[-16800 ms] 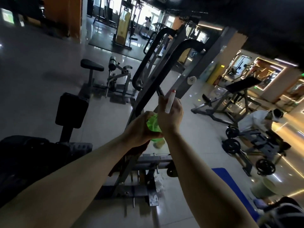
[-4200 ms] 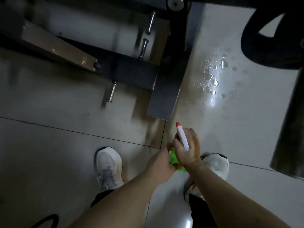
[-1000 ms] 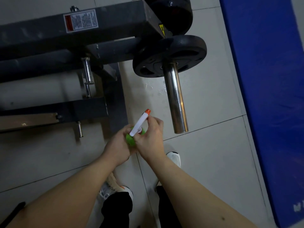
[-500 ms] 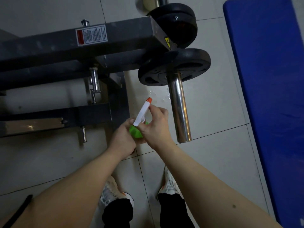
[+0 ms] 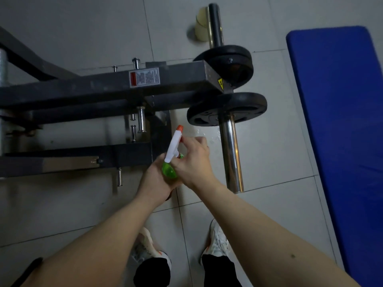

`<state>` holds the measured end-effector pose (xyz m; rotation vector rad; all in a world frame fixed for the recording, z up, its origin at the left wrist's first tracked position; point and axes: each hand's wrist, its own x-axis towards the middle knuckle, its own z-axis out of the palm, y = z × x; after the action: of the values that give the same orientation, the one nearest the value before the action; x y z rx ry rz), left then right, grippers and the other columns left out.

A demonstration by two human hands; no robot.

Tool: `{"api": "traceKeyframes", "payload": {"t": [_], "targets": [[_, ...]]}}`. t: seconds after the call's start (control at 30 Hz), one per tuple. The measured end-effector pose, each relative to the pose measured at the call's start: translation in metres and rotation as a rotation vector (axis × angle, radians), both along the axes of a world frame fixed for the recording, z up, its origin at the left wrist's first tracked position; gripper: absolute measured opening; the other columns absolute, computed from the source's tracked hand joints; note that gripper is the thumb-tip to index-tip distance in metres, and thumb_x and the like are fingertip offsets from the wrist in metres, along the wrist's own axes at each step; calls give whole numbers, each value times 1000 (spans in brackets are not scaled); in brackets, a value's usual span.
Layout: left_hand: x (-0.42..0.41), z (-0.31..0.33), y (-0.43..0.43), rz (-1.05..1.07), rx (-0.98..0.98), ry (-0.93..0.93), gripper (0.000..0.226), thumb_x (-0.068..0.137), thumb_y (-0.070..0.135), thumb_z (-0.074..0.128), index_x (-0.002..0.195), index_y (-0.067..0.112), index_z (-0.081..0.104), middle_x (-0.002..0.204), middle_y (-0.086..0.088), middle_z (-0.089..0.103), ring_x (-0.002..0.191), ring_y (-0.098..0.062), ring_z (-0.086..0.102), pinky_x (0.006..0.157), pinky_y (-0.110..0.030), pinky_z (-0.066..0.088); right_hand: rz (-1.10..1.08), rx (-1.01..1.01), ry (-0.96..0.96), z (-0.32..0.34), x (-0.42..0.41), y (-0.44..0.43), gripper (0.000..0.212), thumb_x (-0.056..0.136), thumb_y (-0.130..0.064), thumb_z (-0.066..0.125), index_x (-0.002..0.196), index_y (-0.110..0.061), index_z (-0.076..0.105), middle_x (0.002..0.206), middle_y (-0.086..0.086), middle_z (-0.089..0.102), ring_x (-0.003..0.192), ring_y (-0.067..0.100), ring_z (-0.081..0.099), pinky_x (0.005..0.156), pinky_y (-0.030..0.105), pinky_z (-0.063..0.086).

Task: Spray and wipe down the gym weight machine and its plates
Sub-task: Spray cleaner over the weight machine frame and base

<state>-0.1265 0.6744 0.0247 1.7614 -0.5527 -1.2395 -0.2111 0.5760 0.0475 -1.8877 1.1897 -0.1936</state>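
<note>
While left grip [image 5: 154, 181] and right grip [image 5: 191, 160] curl round it, spray bottle [image 5: 173, 150] slants, orange nozzle [image 5: 179, 127] toward machine frame [image 5: 103, 85]

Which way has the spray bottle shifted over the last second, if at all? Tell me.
Yes: the spray bottle has moved forward along the chrome bar, from its free end toward the weight plate.

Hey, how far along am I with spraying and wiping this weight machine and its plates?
Done: some spraying, judging by droplets on the floor under the near plate. In hand: the left hand grips the spray bottle by its green body, the right hand its white head, nozzle toward the frame. Left: all the wiping; no cloth is in view, and the far plate shows no visible wetness.
</note>
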Motion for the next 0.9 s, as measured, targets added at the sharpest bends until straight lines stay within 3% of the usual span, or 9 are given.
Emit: {"api": "traceKeyframes", "payload": {"t": [0.07, 0.13, 0.27, 0.4, 0.47, 0.53, 0.7, 0.77, 0.9], "targets": [[-1, 0, 4, 101, -57, 72, 19, 90, 18, 55, 94, 18, 75, 90, -7, 70, 80, -19, 71, 61, -29, 59, -16, -12, 9, -2, 3, 4, 22, 88, -39, 69, 104, -24, 65, 88, -18, 53, 97, 11, 39, 89, 44, 45], [-2, -1, 5, 73, -33, 99, 19, 82, 23, 59, 93, 20, 74, 92, -6, 71, 87, -20, 67, 63, -31, 60, -31, 7, 31, -9, 3, 8, 17, 88, -36, 69, 99, -24, 66, 89, -12, 60, 96, 14, 44, 89, 46, 46], [-11, -20, 31, -158, 177, -99, 42, 84, 16, 79, 120, 28, 61, 102, 14, 66, 90, 0, 62, 76, -15, 53, -46, 102, 88, -15, -10, 26, 45, 83, -37, 77, 122, -19, 63, 96, -19, 47, 112, 18, 43, 96, 37, 45], [-21, -31, 64, -270, 179, -83, 36, 84, -6, 75, 107, 21, 68, 106, -2, 71, 94, -14, 67, 67, -20, 57, -183, 158, 105, -28, -37, 69, 40, 81, -32, 81, 115, -24, 62, 92, -25, 37, 111, 14, 42, 95, 42, 51], [-26, -44, 79, -331, 258, -57, 59, 68, 26, 91, 121, 28, 66, 116, 10, 71, 103, -7, 68, 84, -31, 59, -275, 189, 106, -33, -50, 90, 37, 78, -31, 83, 105, -36, 58, 95, -20, 42, 106, 11, 41, 93, 39, 51], [-31, -47, 89, -380, 365, -77, 77, 53, 55, 88, 124, 43, 62, 116, 22, 69, 104, -5, 68, 93, -35, 56, -383, 264, 93, -34, -62, 106, 42, 77, -30, 86, 95, -44, 50, 98, -18, 43, 106, 13, 47, 90, 33, 50], [-50, -54, 103, -389, 388, -88, 78, 46, 66, 79, 118, 64, 49, 116, 20, 68, 105, -13, 67, 94, -37, 55, -541, 318, 116, -39, -75, 137, 25, 77, -39, 82, 78, -40, 58, 86, -6, 54, 93, 21, 57, 82, 43, 54], [-51, -51, 106, -438, 399, -89, 82, 52, 58, 81, 128, 50, 52, 119, 20, 66, 108, -12, 65, 97, -35, 53, -542, 330, 113, -39, -78, 139, 26, 76, -36, 84, 81, -37, 58, 88, -8, 52, 95, 20, 56, 77, 34, 53], [-50, -48, 108, -445, 387, -61, 67, 51, 51, 85, 113, 43, 62, 116, 22, 66, 103, -14, 68, 85, -42, 60, -505, 394, 95, -33, -86, 131, 46, 77, -34, 86, 101, -43, 48, 106, -13, 42, 99, 8, 51, 70, 7, 38]]}}
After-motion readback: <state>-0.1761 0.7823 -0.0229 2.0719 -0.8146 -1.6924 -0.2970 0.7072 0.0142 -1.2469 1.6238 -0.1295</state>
